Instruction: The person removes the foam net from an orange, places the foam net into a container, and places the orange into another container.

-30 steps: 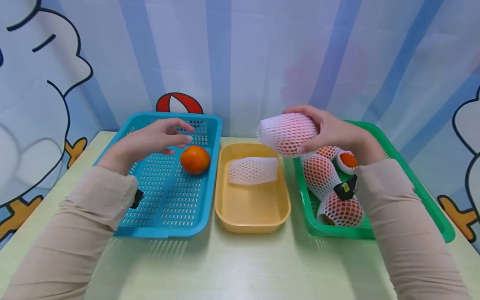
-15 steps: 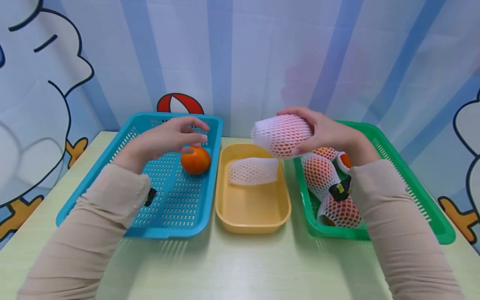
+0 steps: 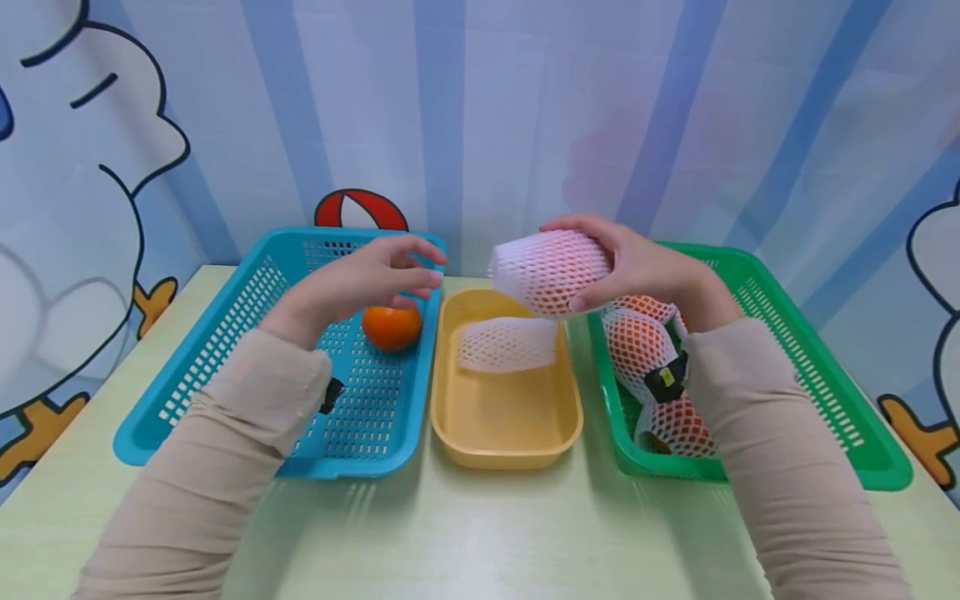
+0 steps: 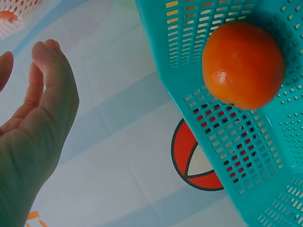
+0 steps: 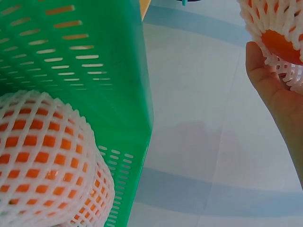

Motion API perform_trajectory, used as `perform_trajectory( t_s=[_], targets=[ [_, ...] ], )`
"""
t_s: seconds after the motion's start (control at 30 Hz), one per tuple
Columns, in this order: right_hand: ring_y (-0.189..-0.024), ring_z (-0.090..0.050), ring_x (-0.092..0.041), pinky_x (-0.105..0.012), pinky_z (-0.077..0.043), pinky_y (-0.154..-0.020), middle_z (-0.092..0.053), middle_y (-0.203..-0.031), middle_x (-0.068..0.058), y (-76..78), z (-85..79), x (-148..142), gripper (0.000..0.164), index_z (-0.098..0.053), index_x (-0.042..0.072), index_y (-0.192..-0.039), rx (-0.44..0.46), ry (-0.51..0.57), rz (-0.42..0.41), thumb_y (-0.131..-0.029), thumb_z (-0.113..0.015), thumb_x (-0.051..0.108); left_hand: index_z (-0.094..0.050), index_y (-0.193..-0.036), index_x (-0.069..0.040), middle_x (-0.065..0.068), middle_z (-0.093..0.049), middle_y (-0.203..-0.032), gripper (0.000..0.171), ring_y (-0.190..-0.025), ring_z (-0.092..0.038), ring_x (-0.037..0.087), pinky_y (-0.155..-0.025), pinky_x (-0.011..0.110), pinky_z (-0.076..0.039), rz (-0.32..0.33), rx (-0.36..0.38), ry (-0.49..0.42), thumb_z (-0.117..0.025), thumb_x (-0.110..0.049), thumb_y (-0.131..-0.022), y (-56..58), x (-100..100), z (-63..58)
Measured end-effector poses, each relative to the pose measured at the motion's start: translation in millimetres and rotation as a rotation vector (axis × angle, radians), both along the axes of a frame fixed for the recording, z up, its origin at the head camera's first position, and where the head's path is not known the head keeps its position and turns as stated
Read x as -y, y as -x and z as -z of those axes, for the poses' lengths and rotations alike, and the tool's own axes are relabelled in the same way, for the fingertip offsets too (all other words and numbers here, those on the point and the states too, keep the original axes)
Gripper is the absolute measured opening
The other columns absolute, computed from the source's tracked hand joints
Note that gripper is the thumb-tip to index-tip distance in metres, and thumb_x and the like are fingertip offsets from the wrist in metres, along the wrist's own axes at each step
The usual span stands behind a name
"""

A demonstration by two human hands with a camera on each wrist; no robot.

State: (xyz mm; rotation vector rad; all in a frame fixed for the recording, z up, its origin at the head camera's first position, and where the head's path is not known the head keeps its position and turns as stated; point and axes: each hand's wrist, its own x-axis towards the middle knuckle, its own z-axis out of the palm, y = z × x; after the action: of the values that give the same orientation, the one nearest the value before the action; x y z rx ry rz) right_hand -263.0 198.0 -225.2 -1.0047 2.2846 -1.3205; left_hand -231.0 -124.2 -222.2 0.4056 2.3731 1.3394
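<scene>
My right hand (image 3: 637, 271) grips an orange fruit in a white foam net (image 3: 553, 271), held above the yellow tray's right side; in the right wrist view part of the netted fruit (image 5: 279, 28) shows at the top right. My left hand (image 3: 367, 277), fingers loosely bent and holding nothing, hovers over the right edge of the blue basket (image 3: 187, 367). Just below it a bare orange fruit (image 3: 392, 327) lies in that basket; the left wrist view shows this fruit (image 4: 243, 65) whole. An empty foam net (image 3: 507, 344) lies in the yellow tray (image 3: 506, 425).
To the right stands a green basket (image 3: 825, 392) with several netted orange fruits (image 3: 637, 340), partly hidden by my right arm. The three containers stand side by side on a pale table (image 3: 480, 533). A striped curtain (image 3: 495, 125) hangs close behind them.
My left hand has moved right, from over the middle of the blue basket to its right edge. My right hand has carried the netted fruit a little to the left.
</scene>
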Motion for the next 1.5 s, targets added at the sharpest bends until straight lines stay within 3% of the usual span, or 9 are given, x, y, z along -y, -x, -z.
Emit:
perform_trajectory(
  t_s=[0.43,0.73,1.0,1.33,1.5],
  targets=[
    [-0.11,-0.048,-0.027,-0.04,-0.049,-0.087,-0.044,-0.13,-0.007,3.0,0.9,14,0.078,-0.037,0.015,-0.14,0.013,0.027,-0.022,-0.072,-0.075,0.004,-0.046,-0.127,-0.009,0.014,-0.053,-0.121,0.035,-0.113,-0.049,0.033,-0.096,0.043,-0.044,-0.006,0.057,-0.09,-0.054,-0.018,-0.095,1.2,-6,1.6],
    [-0.11,-0.048,-0.028,-0.04,-0.048,-0.087,-0.044,-0.13,-0.007,4.7,3.3,20,0.078,-0.037,0.016,-0.139,0.039,0.034,-0.028,-0.072,-0.075,0.005,-0.048,-0.125,-0.009,0.012,-0.057,-0.116,0.034,-0.109,-0.053,0.03,-0.094,0.043,-0.045,0.004,0.049,-0.087,-0.056,-0.02,-0.094,-1.6,-11,-0.1],
    [-0.108,-0.049,-0.029,-0.041,-0.049,-0.086,-0.045,-0.128,-0.009,6.2,5.2,27,0.078,-0.039,0.018,-0.138,0.056,0.042,-0.013,-0.071,-0.077,0.005,-0.058,-0.111,-0.002,0.011,-0.06,-0.104,0.021,-0.095,-0.055,0.031,-0.086,0.034,-0.05,-0.02,-0.052,-0.146,-0.056,-0.014,-0.094,-2.0,-14,0.8],
    [-0.108,-0.048,-0.029,-0.041,-0.048,-0.087,-0.044,-0.128,-0.008,8.6,6.8,34,0.077,-0.039,0.017,-0.138,0.039,0.053,-0.049,-0.072,-0.077,0.006,-0.061,-0.115,0.002,0.013,-0.061,-0.112,0.027,-0.104,-0.055,0.026,-0.09,0.036,-0.049,-0.048,-0.141,-0.228,-0.057,-0.012,-0.093,-1.9,-24,2.9],
    [-0.108,-0.048,-0.028,-0.041,-0.047,-0.087,-0.044,-0.128,-0.007,7.9,7.0,35,0.077,-0.04,0.019,-0.137,0.034,0.04,-0.045,-0.072,-0.078,0.009,-0.063,-0.116,-0.001,0.009,-0.062,-0.114,0.027,-0.107,-0.051,0.022,-0.091,0.037,-0.047,-0.115,-0.178,-0.291,-0.059,-0.013,-0.092,-3.3,-31,5.9]
  ],
)
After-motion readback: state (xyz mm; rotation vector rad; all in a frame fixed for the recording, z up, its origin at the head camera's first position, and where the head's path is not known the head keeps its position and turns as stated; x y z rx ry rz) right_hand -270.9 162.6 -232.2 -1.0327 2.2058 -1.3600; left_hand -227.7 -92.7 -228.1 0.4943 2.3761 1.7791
